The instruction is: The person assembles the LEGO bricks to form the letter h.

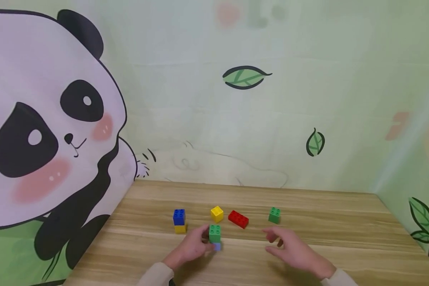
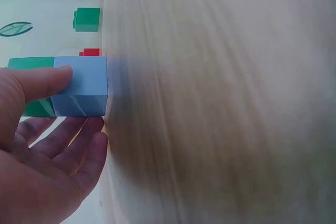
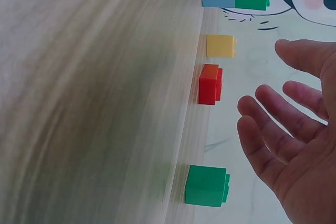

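My left hand [image 1: 193, 244] grips a two-block stack from its left side, a green toy brick [image 1: 215, 233] on top of a light blue brick [image 2: 81, 77]. The thumb lies across the blue brick's face in the left wrist view, and the fingers bend behind the stack. My right hand [image 1: 289, 248] hovers over the table's right half, holding nothing, its fingers spread and slightly bent in the right wrist view. Beyond it stands a single green brick [image 1: 274, 215]. A long red brick [image 1: 238, 219] and a yellow brick [image 1: 217, 213] lie behind the held stack.
Left of the left hand stands another stack, a blue brick [image 1: 179, 217] on a yellow brick [image 1: 180, 228]. Everything rests on a wood-grain table [image 1: 343, 222]. A printed backdrop [image 1: 289, 111] with a panda and leaves rises along the table's back edge.
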`<state>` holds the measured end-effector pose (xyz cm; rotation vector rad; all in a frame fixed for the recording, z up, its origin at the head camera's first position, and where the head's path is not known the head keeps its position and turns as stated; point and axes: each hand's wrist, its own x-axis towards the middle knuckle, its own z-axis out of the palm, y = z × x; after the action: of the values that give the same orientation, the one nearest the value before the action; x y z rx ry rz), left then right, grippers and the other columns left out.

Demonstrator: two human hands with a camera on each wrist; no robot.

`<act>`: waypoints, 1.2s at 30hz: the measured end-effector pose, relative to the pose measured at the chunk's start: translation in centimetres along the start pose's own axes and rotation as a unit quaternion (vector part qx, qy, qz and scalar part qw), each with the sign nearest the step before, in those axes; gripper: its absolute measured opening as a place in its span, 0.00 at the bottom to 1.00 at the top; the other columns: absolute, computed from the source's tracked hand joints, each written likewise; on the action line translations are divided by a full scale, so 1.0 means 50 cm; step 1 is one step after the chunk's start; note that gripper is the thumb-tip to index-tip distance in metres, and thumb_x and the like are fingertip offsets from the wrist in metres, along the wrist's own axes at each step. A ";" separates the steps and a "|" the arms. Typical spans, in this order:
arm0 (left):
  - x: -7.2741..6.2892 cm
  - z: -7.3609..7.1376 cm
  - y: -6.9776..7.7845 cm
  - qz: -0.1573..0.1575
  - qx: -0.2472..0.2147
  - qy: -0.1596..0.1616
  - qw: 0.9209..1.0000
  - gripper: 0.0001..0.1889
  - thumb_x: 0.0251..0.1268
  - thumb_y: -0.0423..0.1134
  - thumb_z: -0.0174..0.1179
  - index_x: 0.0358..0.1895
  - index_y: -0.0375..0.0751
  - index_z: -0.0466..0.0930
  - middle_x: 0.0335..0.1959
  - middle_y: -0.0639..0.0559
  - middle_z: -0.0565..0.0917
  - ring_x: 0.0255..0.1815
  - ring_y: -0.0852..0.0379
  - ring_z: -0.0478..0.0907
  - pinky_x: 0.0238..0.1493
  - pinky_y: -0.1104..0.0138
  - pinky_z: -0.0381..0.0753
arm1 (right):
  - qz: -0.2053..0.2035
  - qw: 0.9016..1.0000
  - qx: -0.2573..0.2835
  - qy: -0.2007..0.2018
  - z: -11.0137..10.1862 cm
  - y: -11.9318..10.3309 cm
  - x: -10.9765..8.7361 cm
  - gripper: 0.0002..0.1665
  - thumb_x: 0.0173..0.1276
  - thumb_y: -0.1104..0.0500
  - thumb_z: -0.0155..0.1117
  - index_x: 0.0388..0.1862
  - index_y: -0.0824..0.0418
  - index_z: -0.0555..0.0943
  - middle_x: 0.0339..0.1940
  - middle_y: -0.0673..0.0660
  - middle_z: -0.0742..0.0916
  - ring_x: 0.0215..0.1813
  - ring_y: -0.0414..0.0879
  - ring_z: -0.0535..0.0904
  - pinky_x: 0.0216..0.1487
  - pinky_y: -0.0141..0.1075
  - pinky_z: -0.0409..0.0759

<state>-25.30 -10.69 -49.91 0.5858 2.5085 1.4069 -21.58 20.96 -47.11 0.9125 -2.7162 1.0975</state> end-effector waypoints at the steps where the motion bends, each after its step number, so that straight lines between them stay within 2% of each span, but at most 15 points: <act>1: 0.000 -0.001 -0.001 0.004 0.001 0.002 1.000 0.19 0.53 0.30 0.67 0.49 0.39 0.74 0.45 0.49 0.80 0.49 0.47 0.76 0.53 0.51 0.75 | -0.002 1.000 -0.002 0.000 0.000 0.000 0.000 0.24 0.61 0.63 0.68 0.56 0.64 0.75 0.39 0.54 0.82 0.41 0.47 0.79 0.36 0.34 0.79; 8: 0.002 -0.006 -0.006 -0.015 -0.004 0.002 1.000 0.19 0.54 0.29 0.66 0.49 0.41 0.74 0.47 0.49 0.80 0.52 0.46 0.75 0.55 0.49 0.72 | 0.008 1.000 0.001 -0.006 -0.002 -0.002 -0.003 0.23 0.61 0.64 0.67 0.56 0.66 0.75 0.37 0.53 0.82 0.40 0.46 0.79 0.35 0.34 0.79; 14: 0.001 -0.010 -0.005 -0.016 -0.003 0.006 1.000 0.18 0.53 0.28 0.66 0.48 0.40 0.74 0.46 0.48 0.80 0.51 0.45 0.75 0.55 0.48 0.72 | 0.014 1.000 0.008 -0.008 -0.005 -0.003 -0.004 0.22 0.63 0.62 0.66 0.53 0.68 0.75 0.35 0.52 0.82 0.39 0.43 0.79 0.35 0.35 0.79; 20: 0.004 -0.014 -0.001 -0.031 -0.002 0.004 1.000 0.17 0.55 0.30 0.66 0.47 0.42 0.74 0.45 0.50 0.79 0.50 0.47 0.75 0.55 0.49 0.73 | 0.006 1.000 0.010 -0.006 -0.003 -0.001 -0.005 0.19 0.63 0.62 0.66 0.51 0.67 0.76 0.34 0.51 0.82 0.38 0.42 0.79 0.34 0.35 0.79; 36: 0.005 -0.012 -0.008 -0.006 0.002 0.008 1.000 0.16 0.55 0.30 0.66 0.46 0.41 0.74 0.45 0.50 0.80 0.50 0.47 0.76 0.54 0.50 0.73 | 0.004 1.000 0.000 -0.010 0.006 0.002 -0.004 0.18 0.63 0.62 0.66 0.51 0.66 0.77 0.35 0.51 0.83 0.38 0.40 0.78 0.34 0.34 0.78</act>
<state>-25.86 -11.25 -49.94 0.5625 2.5230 1.4087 -21.43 20.92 -47.43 0.9171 -2.7382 1.0955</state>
